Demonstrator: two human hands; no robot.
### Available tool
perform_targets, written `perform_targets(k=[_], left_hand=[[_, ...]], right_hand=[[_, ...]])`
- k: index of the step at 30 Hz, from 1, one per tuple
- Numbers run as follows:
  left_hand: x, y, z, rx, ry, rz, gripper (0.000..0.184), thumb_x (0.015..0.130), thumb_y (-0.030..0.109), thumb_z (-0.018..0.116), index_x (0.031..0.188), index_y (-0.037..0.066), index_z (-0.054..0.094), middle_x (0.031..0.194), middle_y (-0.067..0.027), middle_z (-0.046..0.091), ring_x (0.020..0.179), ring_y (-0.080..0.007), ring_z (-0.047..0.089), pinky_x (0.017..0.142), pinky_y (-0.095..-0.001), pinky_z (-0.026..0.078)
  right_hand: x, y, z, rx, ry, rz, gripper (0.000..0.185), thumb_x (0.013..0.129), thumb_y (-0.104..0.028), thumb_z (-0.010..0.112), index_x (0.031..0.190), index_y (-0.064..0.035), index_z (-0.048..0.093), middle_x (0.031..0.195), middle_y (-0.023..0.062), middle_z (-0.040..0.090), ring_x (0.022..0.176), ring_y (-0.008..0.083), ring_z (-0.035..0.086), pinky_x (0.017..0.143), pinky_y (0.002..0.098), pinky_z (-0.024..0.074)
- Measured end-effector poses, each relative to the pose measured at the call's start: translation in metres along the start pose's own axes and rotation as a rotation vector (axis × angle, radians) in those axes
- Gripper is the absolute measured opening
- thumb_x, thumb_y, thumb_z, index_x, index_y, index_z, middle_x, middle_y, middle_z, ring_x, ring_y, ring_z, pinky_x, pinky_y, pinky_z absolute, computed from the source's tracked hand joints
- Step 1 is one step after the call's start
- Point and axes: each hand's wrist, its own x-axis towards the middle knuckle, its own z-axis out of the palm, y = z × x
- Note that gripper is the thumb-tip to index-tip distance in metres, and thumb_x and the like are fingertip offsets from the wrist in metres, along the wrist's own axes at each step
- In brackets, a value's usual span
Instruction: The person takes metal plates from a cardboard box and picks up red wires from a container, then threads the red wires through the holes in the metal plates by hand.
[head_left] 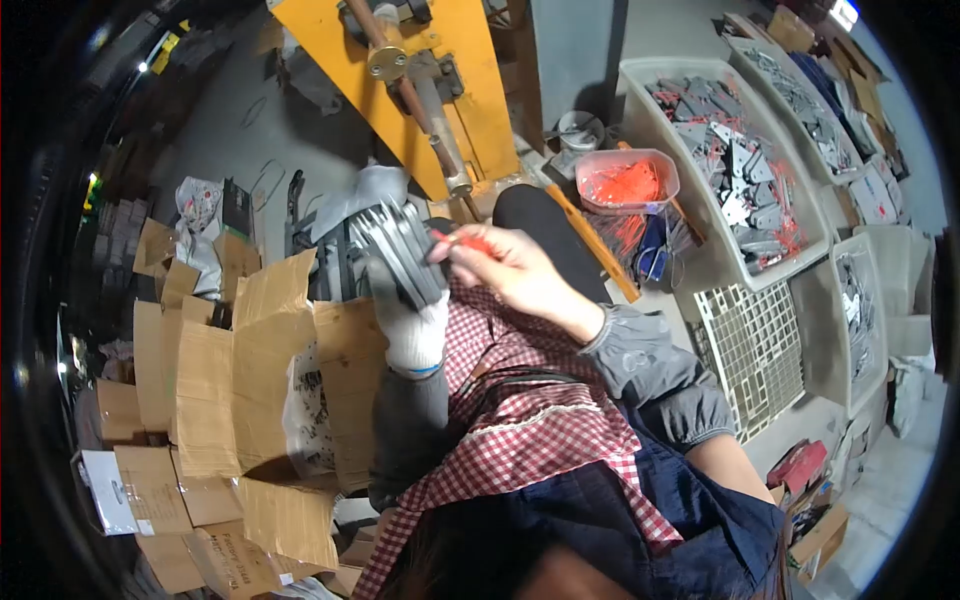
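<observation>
My left hand (408, 325), in a white knitted glove, is closed around a stack of grey metal plates (398, 250), which stand side by side and are partly blurred. Close against the stack's right side is my bare right hand (510, 275). Its thumb and fingers pinch a small thin red piece (438, 238) whose tip reaches the plates. The exact kind of this red piece cannot be made out. Both hands are above my lap, over a red checked apron (530, 440).
An open cardboard box (210, 400) stands at the left. Ahead is a yellow machine (450, 120) with a metal lever. To the right are a clear tub (675, 190) of orange-red pieces, a large bin (820, 225) of grey metal parts and a white plastic grid (755, 350).
</observation>
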Motion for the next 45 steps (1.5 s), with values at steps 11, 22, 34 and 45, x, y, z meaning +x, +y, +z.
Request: perform_targets(k=[11,22,34,45], left_hand=[[0.019,0.030,-0.006,-0.169,-0.032,0.026,0.031,0.093,0.003,0.046,0.122,-0.005,0.049,0.115,-0.0152,0.058,0.109,-0.0226,0.057,0.103,-0.0476,0.044],[0.071,0.033,-0.011,0.607,0.014,0.098,0.050,0.081,-0.004,0.066,0.127,0.000,0.045,0.113,-0.0081,0.062,0.103,-0.0163,0.061,0.088,-0.0288,0.050],[0.071,0.039,-0.004,0.899,0.048,0.215,0.049,0.076,0.002,0.072,0.120,-0.001,0.050,0.109,-0.0091,0.064,0.097,-0.0155,0.063,0.083,-0.0287,0.050],[0.077,0.033,-0.006,0.675,0.078,0.120,0.047,0.081,-0.002,0.066,0.124,-0.001,0.047,0.111,-0.0092,0.062,0.098,-0.0159,0.062,0.084,-0.0286,0.051]], right_hand=[[0.060,-0.011,-0.009,-0.357,0.261,-0.135,0.019,0.097,-0.010,0.051,0.112,-0.0035,0.060,0.076,-0.0007,0.061,0.071,0.0040,0.056,0.063,0.0179,0.0419],[0.083,0.007,-0.064,-0.774,0.637,-0.060,0.016,0.082,-0.014,0.072,0.087,0.0005,0.066,0.071,0.0010,0.061,0.067,0.0043,0.052,0.062,0.0222,0.0441],[0.085,-0.007,-0.033,-0.898,0.630,-0.073,0.021,0.074,-0.012,0.075,0.083,0.0050,0.066,0.070,0.0109,0.063,0.063,0.0127,0.059,0.061,0.0267,0.0470],[0.086,-0.007,-0.034,-0.954,0.638,-0.125,0.022,0.074,-0.013,0.075,0.081,0.0052,0.065,0.067,0.0141,0.063,0.060,0.0157,0.060,0.059,0.0287,0.0470]])
